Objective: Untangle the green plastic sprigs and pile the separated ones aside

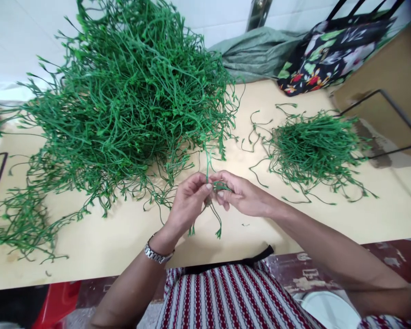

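Thin green artificial plant stems [217, 219] with small forked tips are pinched between my two hands, which meet over the front middle of the table. My left hand [188, 198] has thumb and forefinger closed on the stems, some pointing up and others hanging below. Beside it, my right hand [245, 194] is curled around green stems too, its fingertips nearly touching the left ones. How the stems cross between the fingers is partly hidden. Behind my hands rises a big tangled heap of green stems [133, 100]. To the right lies a smaller, flatter pile of stems [311, 144].
Loose stems [258, 173] lie between the two piles, and a small clump [22, 224] is at far left. A cardboard box [380, 105] stands at right. Behind are a flowered bag [332, 57] and a grey-green sack [256, 52]. The table's front edge [130, 274] is near me.
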Demonstrator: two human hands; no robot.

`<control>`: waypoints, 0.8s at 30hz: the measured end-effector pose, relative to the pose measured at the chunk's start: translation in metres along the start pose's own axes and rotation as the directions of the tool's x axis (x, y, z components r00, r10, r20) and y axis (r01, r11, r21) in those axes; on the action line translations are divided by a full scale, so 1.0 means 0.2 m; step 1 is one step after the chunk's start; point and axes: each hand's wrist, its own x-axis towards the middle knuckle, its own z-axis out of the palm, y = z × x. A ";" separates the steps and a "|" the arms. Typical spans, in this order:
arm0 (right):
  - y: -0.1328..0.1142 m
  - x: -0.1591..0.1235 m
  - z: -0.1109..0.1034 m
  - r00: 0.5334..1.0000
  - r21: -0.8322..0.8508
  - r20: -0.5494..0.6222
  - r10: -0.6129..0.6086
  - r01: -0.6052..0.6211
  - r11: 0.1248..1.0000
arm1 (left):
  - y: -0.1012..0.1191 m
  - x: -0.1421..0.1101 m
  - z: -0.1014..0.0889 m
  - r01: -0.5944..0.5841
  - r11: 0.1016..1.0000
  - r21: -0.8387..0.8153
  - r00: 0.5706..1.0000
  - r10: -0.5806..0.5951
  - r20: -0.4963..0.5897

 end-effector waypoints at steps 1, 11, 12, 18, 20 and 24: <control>-0.01 0.00 0.00 1.000 -0.120 0.004 -0.015 0.015 0.993 | 0.00 0.00 0.00 0.022 1.000 -0.016 1.000 -0.022 0.020; -0.05 -0.08 0.01 0.985 -0.824 0.166 -0.038 0.160 0.543 | 0.01 -0.13 -0.02 0.343 0.891 -0.298 0.932 -0.283 0.228; -0.07 -0.10 0.02 0.973 -0.828 0.221 -0.060 0.220 0.516 | 0.01 -0.15 -0.02 0.370 0.886 -0.281 0.919 -0.304 0.252; -0.09 -0.24 -0.01 0.846 -0.733 0.467 -0.255 0.532 0.423 | 0.07 -0.21 -0.02 0.359 0.915 -0.183 0.923 -0.320 0.214; -0.07 -0.29 -0.07 0.870 -0.799 0.388 -0.305 0.483 0.359 | 0.09 -0.18 -0.02 0.336 0.925 -0.177 0.935 -0.304 0.184; -0.05 -0.33 -0.28 0.942 -0.996 0.062 -0.330 0.078 0.033 | 0.12 -0.17 -0.06 0.286 0.943 -0.171 0.955 -0.267 0.129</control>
